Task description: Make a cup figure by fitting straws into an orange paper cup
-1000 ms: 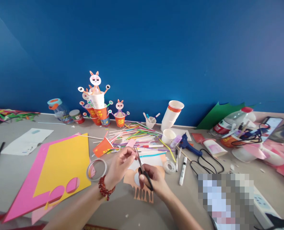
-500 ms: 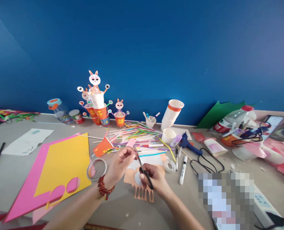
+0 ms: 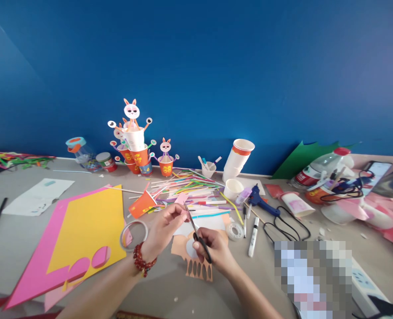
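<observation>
My right hand (image 3: 213, 250) grips black-handled scissors (image 3: 196, 231), whose blades point up and away beside my left fingertips. My left hand (image 3: 168, 226), with a red bead bracelet at the wrist, is closed in a pinch; what lies between its fingers is too small to make out. Just beyond those fingertips shows a small pink paper piece (image 3: 182, 198); whether it is held or lying there I cannot tell. Under both hands lies peach paper (image 3: 199, 269) with a row of oval cut-outs, along with a white paper circle (image 3: 190, 248).
Left are pink and yellow sheets (image 3: 93, 221) and a tape roll (image 3: 134, 235). Behind lie many coloured sticks (image 3: 186, 188) and rabbit-faced cups (image 3: 166, 166). To the right are a marker (image 3: 253, 237), a blue glue gun (image 3: 264, 204) with its cord, a bottle (image 3: 322, 168) and a power strip (image 3: 365, 283).
My left hand has shifted very slightly left and down. The scissors and my right hand stay nearly where they were.
</observation>
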`<state>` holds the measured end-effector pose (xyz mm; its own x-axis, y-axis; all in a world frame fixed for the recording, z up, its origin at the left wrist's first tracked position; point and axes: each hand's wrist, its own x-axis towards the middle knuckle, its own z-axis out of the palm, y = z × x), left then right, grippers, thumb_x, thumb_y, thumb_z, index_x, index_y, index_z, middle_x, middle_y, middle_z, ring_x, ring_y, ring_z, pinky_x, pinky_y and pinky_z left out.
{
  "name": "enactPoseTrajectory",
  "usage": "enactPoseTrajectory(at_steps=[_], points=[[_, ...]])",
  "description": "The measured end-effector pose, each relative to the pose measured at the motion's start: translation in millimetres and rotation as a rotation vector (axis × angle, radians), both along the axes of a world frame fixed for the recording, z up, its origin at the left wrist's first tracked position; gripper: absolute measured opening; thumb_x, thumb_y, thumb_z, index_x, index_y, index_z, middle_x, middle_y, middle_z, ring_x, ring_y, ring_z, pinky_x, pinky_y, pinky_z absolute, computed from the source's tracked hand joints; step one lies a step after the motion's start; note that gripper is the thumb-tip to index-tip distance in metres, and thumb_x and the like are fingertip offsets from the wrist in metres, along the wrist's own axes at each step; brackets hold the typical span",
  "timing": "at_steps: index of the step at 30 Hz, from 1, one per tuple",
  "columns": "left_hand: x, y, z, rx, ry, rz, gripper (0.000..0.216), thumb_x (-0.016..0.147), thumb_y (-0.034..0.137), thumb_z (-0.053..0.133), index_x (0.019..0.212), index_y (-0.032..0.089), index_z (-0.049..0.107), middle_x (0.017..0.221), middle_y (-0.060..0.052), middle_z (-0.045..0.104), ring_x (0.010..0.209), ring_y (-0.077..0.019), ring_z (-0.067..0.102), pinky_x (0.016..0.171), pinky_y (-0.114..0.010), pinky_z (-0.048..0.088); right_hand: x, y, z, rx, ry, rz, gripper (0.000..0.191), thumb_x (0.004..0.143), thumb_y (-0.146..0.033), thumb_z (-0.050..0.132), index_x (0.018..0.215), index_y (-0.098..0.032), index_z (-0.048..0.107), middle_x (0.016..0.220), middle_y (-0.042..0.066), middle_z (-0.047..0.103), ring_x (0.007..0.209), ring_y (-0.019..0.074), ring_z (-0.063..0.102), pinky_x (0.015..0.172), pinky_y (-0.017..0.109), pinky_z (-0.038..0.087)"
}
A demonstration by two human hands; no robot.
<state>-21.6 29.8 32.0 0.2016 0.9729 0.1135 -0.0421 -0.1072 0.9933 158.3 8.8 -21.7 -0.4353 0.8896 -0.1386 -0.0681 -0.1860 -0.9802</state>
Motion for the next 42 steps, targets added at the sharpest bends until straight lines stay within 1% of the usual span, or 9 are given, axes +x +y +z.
enactPoseTrajectory(at_steps=[6, 11, 16, 20, 28, 32, 42], points=[[-3.9, 0.9, 2.1, 0.031, 0.035, -0.015, 0.02, 0.09, 0.035, 0.055, 0.08, 0.018, 0.058, 0.085, -0.004, 0.061, 0.083, -0.0178, 0.057, 0.077, -0.029, 0.046, 0.2, 0.5, -0.8, 0.015, -0.01, 0.003, 0.05, 0.068, -0.062, 0.074, 0.064, -0.021, 0.045, 0.045, -0.007, 0.051, 0.037, 0.0076, 0.043, 0.039, 0.019, 0.026], [-7.2, 1.8, 0.7, 0.064, 0.059, -0.024, 0.021, 0.091, 0.035, 0.054, 0.081, 0.017, 0.058, 0.086, -0.005, 0.06, 0.084, -0.0187, 0.057, 0.078, -0.029, 0.045, -0.1, 0.0, -1.6, 0.015, -0.019, 0.005, 0.049, 0.069, -0.061, 0.074, 0.064, -0.021, 0.046, 0.045, -0.007, 0.05, 0.036, 0.0081, 0.043, 0.039, 0.019, 0.027], [-7.6, 1.3, -0.3, 0.054, 0.036, -0.024, 0.017, 0.092, 0.031, 0.053, 0.082, 0.018, 0.057, 0.086, -0.004, 0.06, 0.084, -0.0172, 0.056, 0.077, -0.028, 0.044, 0.6, -0.7, -1.2, 0.002, -0.02, 0.01, 0.048, 0.069, -0.061, 0.074, 0.066, -0.02, 0.048, 0.045, -0.006, 0.051, 0.036, 0.0079, 0.043, 0.039, 0.019, 0.026], [-7.6, 0.9, 1.0, 0.051, 0.035, -0.026, 0.016, 0.091, 0.029, 0.054, 0.082, 0.017, 0.058, 0.086, -0.003, 0.06, 0.083, -0.0169, 0.056, 0.077, -0.028, 0.044, 1.1, -0.4, -2.2, 0.013, -0.019, 0.011, 0.047, 0.069, -0.059, 0.074, 0.065, -0.02, 0.048, 0.044, -0.007, 0.05, 0.036, 0.0084, 0.044, 0.038, 0.019, 0.025], [-8.7, 0.0, 1.6, 0.03, 0.038, -0.017, 0.017, 0.091, 0.031, 0.055, 0.082, 0.018, 0.058, 0.085, -0.003, 0.061, 0.082, -0.0167, 0.056, 0.076, -0.028, 0.044, 1.1, 0.3, -0.6, 0.019, -0.023, 0.022, 0.047, 0.07, -0.059, 0.074, 0.065, -0.02, 0.047, 0.045, -0.008, 0.047, 0.036, 0.0081, 0.044, 0.037, 0.019, 0.024], [-9.2, -0.3, 1.2, 0.022, 0.024, -0.022, 0.018, 0.091, 0.032, 0.056, 0.082, 0.017, 0.058, 0.084, -0.003, 0.061, 0.082, -0.0167, 0.057, 0.077, -0.028, 0.044, 2.2, 0.5, -1.1, 0.034, -0.043, 0.03, 0.049, 0.07, -0.06, 0.074, 0.065, -0.02, 0.047, 0.045, -0.007, 0.048, 0.035, 0.0075, 0.043, 0.037, 0.018, 0.024], [-9.9, -0.3, 5.8, -0.004, -0.033, -0.036, 0.014, 0.09, 0.028, 0.058, 0.082, 0.017, 0.059, 0.083, -0.002, 0.062, 0.08, -0.0153, 0.058, 0.077, -0.027, 0.045, 4.1, 2.4, -3.6, 0.057, -0.064, 0.051, 0.051, 0.07, -0.061, 0.074, 0.063, -0.02, 0.044, 0.044, -0.006, 0.049, 0.036, 0.0069, 0.041, 0.038, 0.018, 0.022]])
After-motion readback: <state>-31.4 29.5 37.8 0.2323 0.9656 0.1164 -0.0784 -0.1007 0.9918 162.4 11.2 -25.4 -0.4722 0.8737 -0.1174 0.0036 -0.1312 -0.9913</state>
